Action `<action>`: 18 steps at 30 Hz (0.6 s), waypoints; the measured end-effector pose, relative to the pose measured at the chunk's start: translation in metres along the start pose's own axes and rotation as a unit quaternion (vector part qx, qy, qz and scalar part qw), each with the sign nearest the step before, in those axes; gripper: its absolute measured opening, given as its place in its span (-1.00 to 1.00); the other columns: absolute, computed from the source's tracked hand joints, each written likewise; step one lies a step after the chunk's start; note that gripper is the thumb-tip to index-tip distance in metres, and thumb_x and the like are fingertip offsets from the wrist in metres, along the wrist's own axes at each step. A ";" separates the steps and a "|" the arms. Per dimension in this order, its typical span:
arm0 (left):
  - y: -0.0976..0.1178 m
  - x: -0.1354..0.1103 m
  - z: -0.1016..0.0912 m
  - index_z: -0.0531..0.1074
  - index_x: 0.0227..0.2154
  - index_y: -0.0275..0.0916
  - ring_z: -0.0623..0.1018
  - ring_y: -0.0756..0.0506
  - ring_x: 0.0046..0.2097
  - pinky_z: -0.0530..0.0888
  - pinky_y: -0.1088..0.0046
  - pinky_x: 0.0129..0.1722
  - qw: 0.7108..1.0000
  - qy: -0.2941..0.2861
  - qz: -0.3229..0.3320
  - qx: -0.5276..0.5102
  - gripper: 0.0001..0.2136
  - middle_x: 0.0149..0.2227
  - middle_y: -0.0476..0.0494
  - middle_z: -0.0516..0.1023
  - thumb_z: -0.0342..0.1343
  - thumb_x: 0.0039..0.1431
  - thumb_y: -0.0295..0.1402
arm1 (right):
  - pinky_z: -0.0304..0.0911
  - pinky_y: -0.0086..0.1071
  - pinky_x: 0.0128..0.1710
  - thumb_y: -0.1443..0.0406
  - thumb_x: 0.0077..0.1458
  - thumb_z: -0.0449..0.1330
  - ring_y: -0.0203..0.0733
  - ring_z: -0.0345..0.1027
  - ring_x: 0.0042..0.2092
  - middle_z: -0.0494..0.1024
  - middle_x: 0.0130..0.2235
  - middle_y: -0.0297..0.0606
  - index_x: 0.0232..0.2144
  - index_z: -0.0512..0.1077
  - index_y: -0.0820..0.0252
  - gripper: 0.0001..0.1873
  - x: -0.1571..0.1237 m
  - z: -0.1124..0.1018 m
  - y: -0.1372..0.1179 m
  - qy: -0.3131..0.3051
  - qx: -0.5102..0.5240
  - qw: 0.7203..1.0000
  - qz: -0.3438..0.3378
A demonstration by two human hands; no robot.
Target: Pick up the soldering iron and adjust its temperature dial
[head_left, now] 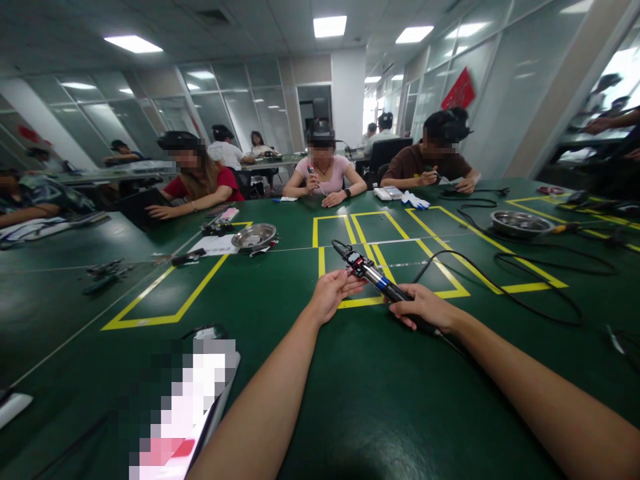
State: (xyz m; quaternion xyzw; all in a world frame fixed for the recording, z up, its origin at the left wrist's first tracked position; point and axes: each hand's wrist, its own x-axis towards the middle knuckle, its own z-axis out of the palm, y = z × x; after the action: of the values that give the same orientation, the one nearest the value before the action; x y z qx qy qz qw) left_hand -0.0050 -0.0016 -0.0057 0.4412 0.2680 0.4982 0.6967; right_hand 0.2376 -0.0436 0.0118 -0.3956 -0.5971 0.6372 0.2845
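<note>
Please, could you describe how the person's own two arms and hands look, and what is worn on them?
The left hand and right hand are both bare, without gloves. No sleeve shows on the left forearm or right forearm, and I see no watch or bracelet at either wrist.

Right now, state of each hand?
Left hand: fingers by the small dark part at the tool's front end; firm grip cannot be told.
Right hand: closed, holding the corded tool.
</note>
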 end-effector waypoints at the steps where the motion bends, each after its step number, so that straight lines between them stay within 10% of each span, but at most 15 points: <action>1: 0.000 0.000 0.000 0.46 -0.18 -0.42 0.62 -0.26 -0.06 0.46 0.11 0.05 1.000 0.001 0.000 -0.001 -0.74 -0.11 -0.47 0.60 0.15 0.24 -0.27 | 0.20 -0.53 -0.64 0.20 -0.03 0.34 -0.41 0.26 -0.59 0.42 -0.51 -0.43 -0.24 0.34 0.24 -0.64 0.000 0.000 0.000 -0.001 0.000 1.000 -0.001; 18: -0.003 0.001 -0.001 0.47 -0.18 -0.42 0.63 -0.21 -0.09 0.47 0.16 0.05 1.000 0.012 -0.006 0.002 -0.74 -0.15 -0.42 0.61 0.18 0.21 -0.27 | 0.20 -0.51 -0.63 0.22 0.00 0.32 -0.39 0.26 -0.59 0.42 -0.50 -0.42 -0.17 0.35 0.26 -0.63 0.000 -0.001 0.002 -0.007 -0.016 1.000 0.003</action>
State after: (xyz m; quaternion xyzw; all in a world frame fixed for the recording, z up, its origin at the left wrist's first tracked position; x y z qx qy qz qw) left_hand -0.0040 -0.0004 -0.0083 0.4345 0.2800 0.4987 0.6958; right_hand 0.2384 -0.0429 0.0099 -0.3970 -0.6082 0.6312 0.2721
